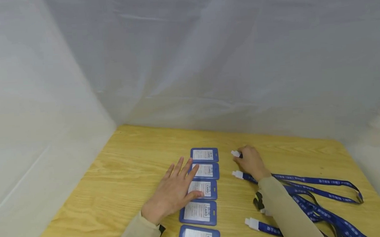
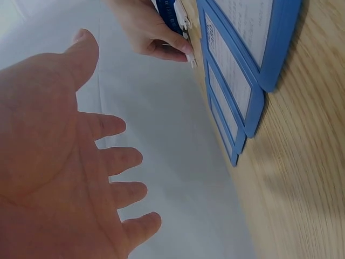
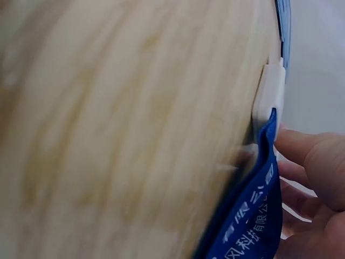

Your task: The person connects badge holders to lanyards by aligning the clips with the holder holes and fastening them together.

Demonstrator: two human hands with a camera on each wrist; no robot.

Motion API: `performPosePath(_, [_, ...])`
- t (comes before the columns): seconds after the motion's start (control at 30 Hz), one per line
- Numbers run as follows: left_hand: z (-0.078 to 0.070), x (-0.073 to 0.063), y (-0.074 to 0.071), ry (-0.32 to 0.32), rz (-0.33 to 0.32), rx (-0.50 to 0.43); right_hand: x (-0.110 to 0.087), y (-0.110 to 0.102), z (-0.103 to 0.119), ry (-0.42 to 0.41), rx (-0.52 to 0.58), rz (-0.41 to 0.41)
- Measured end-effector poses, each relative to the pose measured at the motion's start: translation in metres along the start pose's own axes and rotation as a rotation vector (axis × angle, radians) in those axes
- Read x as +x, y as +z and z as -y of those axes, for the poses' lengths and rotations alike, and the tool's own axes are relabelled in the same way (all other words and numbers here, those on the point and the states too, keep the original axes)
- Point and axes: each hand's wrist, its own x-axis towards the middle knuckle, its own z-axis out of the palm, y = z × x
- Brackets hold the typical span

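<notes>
Several blue badge holders (image 1: 199, 212) with white cards lie in a column on the wooden table. Above them my left hand (image 1: 169, 196) is spread, fingers straight; the left wrist view shows its bare palm (image 2: 48, 156) apart from the badge holders (image 2: 253, 108). At the column's far right, my right hand (image 1: 251, 162) pinches the white clip (image 1: 235, 153) of a lanyard between thumb and fingers. A second lanyard's white clip (image 1: 237, 174) lies just nearer. In the right wrist view a printed blue lanyard (image 3: 248, 216) runs beside the right hand (image 3: 318, 189).
More blue lanyards (image 1: 320, 213) lie overlapping on the right of the table (image 1: 116, 194), partly under the right forearm. Another white clip (image 1: 252, 223) is near the front. White sheeting (image 1: 187, 61) stands around the table's back and sides.
</notes>
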Motion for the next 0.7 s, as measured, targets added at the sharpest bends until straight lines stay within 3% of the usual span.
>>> performPosePath(0.5, [0.001,0.007,0.001,0.028,0.009,0.012,-0.009,0.004,0.004,0.0,0.048,-0.077])
performPosePath(0.7, [0.01,0.02,0.003,0.053,0.065,-0.004,-0.007,0.0,0.008,-0.014,0.037,-0.094])
